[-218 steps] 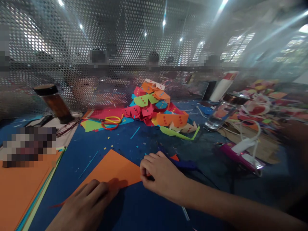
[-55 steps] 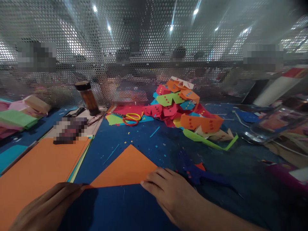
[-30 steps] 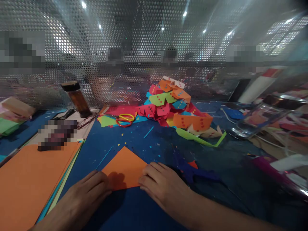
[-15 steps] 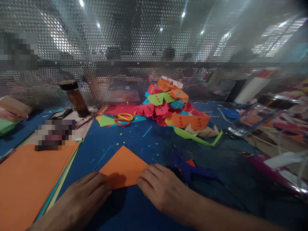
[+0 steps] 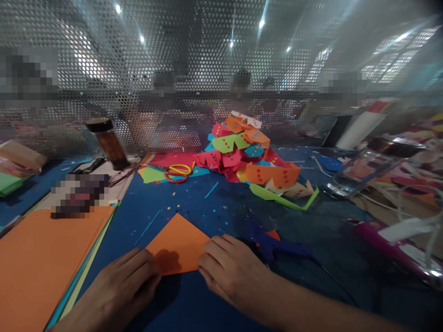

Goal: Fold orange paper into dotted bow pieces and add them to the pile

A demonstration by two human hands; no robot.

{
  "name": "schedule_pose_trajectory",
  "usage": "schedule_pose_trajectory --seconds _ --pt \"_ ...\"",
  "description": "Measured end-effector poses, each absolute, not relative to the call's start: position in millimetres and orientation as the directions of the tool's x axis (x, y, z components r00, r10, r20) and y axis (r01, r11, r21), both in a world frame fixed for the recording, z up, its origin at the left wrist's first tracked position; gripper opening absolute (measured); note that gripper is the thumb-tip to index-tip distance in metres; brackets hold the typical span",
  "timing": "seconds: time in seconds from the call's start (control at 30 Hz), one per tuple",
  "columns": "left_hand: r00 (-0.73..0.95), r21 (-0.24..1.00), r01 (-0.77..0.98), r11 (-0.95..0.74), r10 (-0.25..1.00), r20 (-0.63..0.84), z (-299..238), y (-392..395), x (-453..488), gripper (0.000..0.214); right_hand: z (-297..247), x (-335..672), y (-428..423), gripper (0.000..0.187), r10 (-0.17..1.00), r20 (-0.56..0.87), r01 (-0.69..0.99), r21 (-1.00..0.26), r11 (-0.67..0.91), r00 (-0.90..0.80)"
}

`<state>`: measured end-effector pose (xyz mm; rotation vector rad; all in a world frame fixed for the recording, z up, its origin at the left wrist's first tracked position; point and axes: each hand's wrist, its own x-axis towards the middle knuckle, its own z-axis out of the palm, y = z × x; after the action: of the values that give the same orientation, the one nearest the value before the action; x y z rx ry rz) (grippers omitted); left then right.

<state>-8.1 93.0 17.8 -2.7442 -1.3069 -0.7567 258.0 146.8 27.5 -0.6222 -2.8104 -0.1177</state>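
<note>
An orange sheet of paper (image 5: pixel 182 246) lies on the blue tabletop, one corner pointing away from me and its near edge running between my hands. My left hand (image 5: pixel 129 281) has its fingers curled together at the paper's left corner. At the right corner, my right hand (image 5: pixel 231 267) pinches the sheet with bent fingers. Both thumbs are mostly hidden. Just right of my right hand lies a blue glue gun (image 5: pixel 277 246), with a scrap of red-orange paper under it.
A stack of coloured paper (image 5: pixel 44 258) lies at left, near a brown jar (image 5: pixel 110 145). Scissors (image 5: pixel 178 170) rest on paper ahead, beside a pile of dotted paper strips (image 5: pixel 238 143). A glass bottle (image 5: pixel 367 166) and a purple power strip (image 5: pixel 391 246) are at right. Perforated metal (image 5: pixel 194 55) stands behind.
Little differs: the view has shifted slightly. Both hands stay at the orange paper's corners, and the paper still lies in the same place on the table.
</note>
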Motion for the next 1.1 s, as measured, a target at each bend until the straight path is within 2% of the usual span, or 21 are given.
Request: schedule_pose_trajectory --seconds 0.1,0.23,0.47,0.73,0.97,1.1 --pt "0.519 0.251 0.730 -0.636 0.754 0.402 16 93 -9 0.024 33 259 146 0.010 0.428 0.257 0.433 -0.041 0.901 -0.866" --pt "0.506 0.297 0.719 -0.628 0.766 0.396 19 94 -7 0.023 37 259 147 0.009 0.438 0.252 0.437 -0.062 0.897 -0.863" --pt "0.494 0.288 0.725 -0.625 0.764 0.415 23 95 -5 0.023 35 258 148 0.011 0.472 0.241 0.464 -0.092 0.881 -0.848" --pt "0.444 0.331 0.739 -0.587 0.793 0.417 24 93 -7 0.028 32 256 147 0.009 0.554 0.245 0.523 -0.183 0.833 -0.796" --pt "0.402 0.341 0.757 -0.558 0.808 0.430 22 95 -9 0.031 28 254 148 0.009 0.579 0.250 0.551 -0.176 0.816 -0.776" --pt "0.412 0.294 0.773 -0.562 0.797 0.441 21 97 -9 0.035 26 255 149 0.009 0.588 0.265 0.561 -0.178 0.809 -0.764"
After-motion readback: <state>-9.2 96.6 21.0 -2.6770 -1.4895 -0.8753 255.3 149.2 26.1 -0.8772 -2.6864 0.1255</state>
